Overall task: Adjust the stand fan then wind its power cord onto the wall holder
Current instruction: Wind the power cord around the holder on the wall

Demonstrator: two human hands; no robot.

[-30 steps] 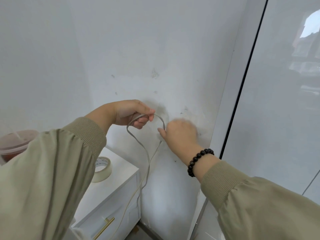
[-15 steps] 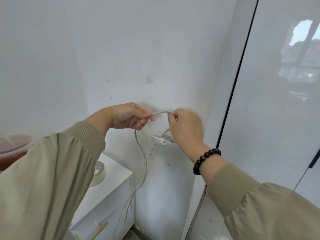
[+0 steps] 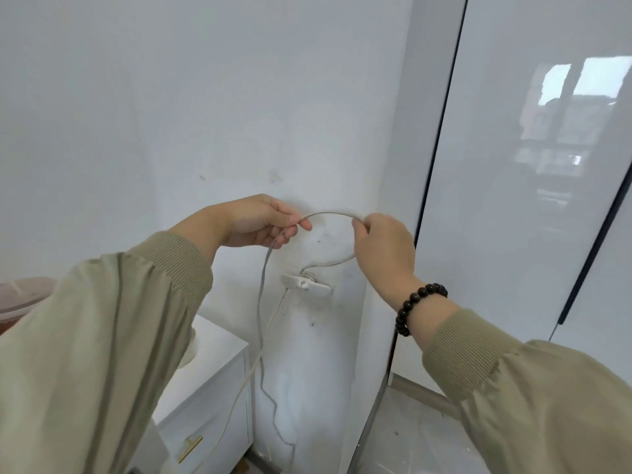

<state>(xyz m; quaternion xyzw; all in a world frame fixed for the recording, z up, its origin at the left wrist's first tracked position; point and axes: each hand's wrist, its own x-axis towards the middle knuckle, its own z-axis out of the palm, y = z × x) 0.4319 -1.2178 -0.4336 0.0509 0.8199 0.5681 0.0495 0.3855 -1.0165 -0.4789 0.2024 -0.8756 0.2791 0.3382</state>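
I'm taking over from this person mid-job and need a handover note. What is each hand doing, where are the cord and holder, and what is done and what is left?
Left hand: pinches the power cord at the left end of an arched loop.
Right hand: pinches the same cord at the loop's right end.
Cord: runs from the wall holder up to the right hand and over to the left hand. It then hangs beside the white cabinet toward the floor.
Done: the cord reaches the holder; the number of turns cannot be told. The stand fan is out of view.
Left: wind the loop and the hanging slack onto the holder.
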